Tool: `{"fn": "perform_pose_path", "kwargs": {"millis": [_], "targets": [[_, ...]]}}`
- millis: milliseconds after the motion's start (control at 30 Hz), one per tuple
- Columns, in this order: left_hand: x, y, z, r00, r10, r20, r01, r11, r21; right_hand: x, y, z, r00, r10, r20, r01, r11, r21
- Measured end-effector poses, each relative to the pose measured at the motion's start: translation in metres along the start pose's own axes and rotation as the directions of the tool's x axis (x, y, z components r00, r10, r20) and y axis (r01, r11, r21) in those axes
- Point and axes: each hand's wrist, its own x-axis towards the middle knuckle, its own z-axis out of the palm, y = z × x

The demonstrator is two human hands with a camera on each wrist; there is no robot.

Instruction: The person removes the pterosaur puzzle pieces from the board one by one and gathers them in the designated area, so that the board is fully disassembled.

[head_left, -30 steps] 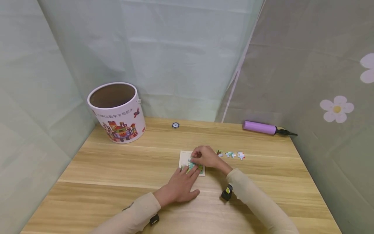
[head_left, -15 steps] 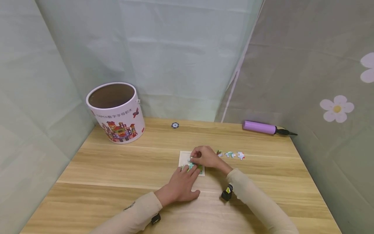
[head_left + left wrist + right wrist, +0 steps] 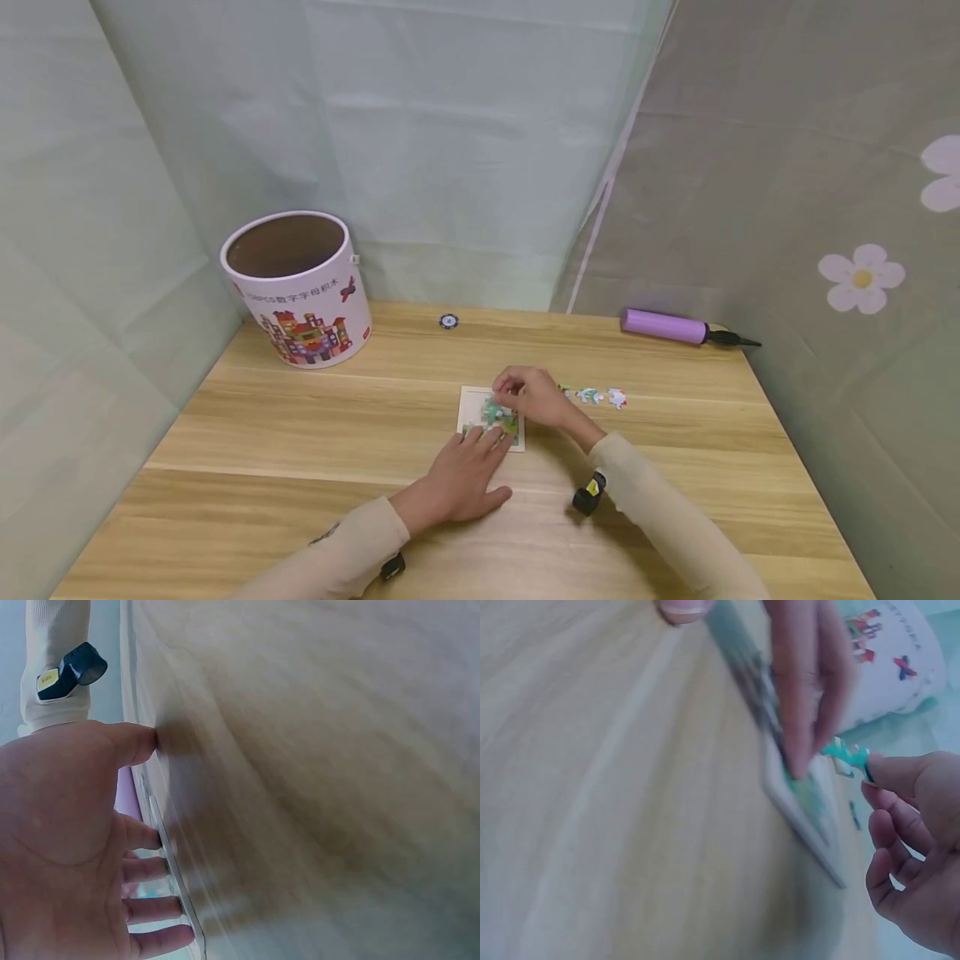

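Observation:
A small pale puzzle board (image 3: 471,406), partly filled with green pieces, lies on the wooden table. My left hand (image 3: 467,482) is laid over its near edge, fingers extended and fingertips touching it. In the left wrist view, the straight fingers (image 3: 154,910) run along the board's edge. Just above the board, my right hand (image 3: 534,397) pinches a green puzzle piece (image 3: 845,755) between thumb and index finger; the other fingers curl loosely. To the right lie loose puzzle pieces (image 3: 590,397) in a row, one partly hidden by the right hand.
A large white bucket (image 3: 315,321) with printed building blocks stands at the back left. Near the back edge lies a round dark chip (image 3: 448,321). A purple hand pump (image 3: 664,326) sits at the back right. Fabric walls surround the table.
My right hand has lifted slightly away from the board with the green puzzle piece, showing more of the green pieces beneath. The left hand has stayed nearly in place.

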Motion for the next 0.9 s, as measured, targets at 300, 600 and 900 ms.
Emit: {"fn": "perform_pose_path", "kwargs": {"millis": [300, 600, 900], "targets": [[-0.009, 0.001, -0.002, 1.0, 0.015, -0.003, -0.015, 1.0, 0.027, -0.019, 0.002, -0.039, 0.996, 0.022, -0.083, -0.023, 1.0, -0.01], [-0.012, 0.0, -0.002, 0.999, 0.044, 0.004, -0.044, 0.998, -0.037, -0.047, 0.018, -0.069, 0.987, 0.083, -0.141, -0.09, 0.995, -0.041], [-0.01, -0.004, -0.003, 0.996, 0.092, 0.003, -0.091, 0.995, -0.045, -0.078, 0.042, -0.086, 0.979, 0.131, -0.153, -0.143, 0.987, -0.073]]}}
